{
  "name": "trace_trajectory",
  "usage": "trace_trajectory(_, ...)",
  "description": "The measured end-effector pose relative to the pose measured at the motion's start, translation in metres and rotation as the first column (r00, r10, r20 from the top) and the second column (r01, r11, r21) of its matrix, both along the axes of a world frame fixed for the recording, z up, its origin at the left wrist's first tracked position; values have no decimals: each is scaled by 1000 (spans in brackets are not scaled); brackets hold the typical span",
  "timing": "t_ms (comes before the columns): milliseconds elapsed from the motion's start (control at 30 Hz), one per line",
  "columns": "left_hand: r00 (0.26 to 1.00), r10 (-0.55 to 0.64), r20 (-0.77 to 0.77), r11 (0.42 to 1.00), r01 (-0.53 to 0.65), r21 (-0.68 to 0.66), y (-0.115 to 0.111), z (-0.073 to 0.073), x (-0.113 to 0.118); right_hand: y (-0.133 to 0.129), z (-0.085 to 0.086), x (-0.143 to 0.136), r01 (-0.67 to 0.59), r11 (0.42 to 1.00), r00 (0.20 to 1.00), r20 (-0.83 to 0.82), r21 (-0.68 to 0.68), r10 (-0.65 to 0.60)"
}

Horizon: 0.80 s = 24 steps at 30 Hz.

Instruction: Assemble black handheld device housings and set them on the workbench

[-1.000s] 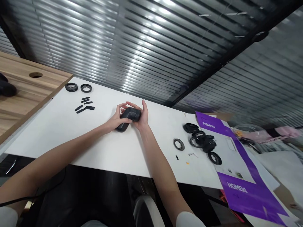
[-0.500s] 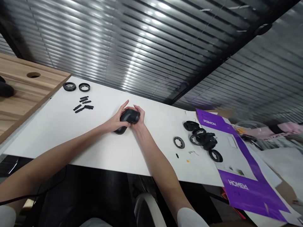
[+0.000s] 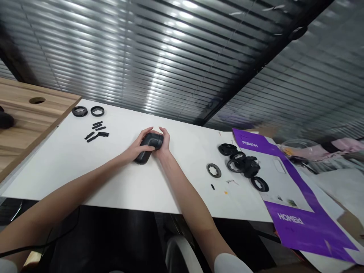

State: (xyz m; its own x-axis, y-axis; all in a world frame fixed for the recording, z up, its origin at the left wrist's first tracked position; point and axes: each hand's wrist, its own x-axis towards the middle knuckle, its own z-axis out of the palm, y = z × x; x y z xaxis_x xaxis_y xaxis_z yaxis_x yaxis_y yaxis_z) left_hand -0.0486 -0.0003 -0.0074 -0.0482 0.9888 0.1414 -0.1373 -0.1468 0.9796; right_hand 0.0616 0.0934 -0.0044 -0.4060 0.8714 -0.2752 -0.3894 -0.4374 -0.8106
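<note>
The left hand (image 3: 137, 147) and right hand (image 3: 164, 146) hold a black device (image 3: 148, 140) that partly hides the right fingers (image 3: 165, 133).

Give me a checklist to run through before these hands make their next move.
1. Black device held by both hands: ok; the left hand grips its body, the right hand cups its far end.
2. Black strips clear of the hands: ok; they lie loosely grouped to the left.
3. Loose gray ring lying singly: ok; it touches no other part.
4. Black parts separated: not ok; several lie heaped by the purple-and-white sheet.
5. Device's far end fully seated: cannot tell; the right hand partly hides it.
</note>
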Motion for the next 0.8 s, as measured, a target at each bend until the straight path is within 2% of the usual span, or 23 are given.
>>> trace_trajectory(33,998,7,70,998,-3,-56,1,2,-1,0,0,-1,1,1000,1000,8,11,-1)
trace_trajectory(100,969,6,246,985,37,-169,2,6,-3,-1,0,-3,25,991,998,55,130,-33)
trace_trajectory(233,843,-49,536,925,240,-293,4,14,-9,-5,-1,-8,115,891,985,66,439,-159)
trace_trajectory(300,776,-28,630,879,319,-353,5,15,-12,-5,-1,-9,97,851,986,65,517,-152)
trace_trajectory(367,716,9,698,845,368,-389,6,13,-15,-5,-1,-8,15,828,989,111,560,-93)
trace_trajectory(467,676,26,737,835,391,-388,7,9,-16,-5,-1,-6,-104,792,981,194,602,-19)
trace_trajectory(667,713,33,700,868,328,-374,6,8,-7,-12,1,-6,-49,775,957,252,629,-145)
trace_trajectory(800,738,97,668,866,268,-422,6,8,-2,-7,1,-9,-68,785,944,294,616,-149)
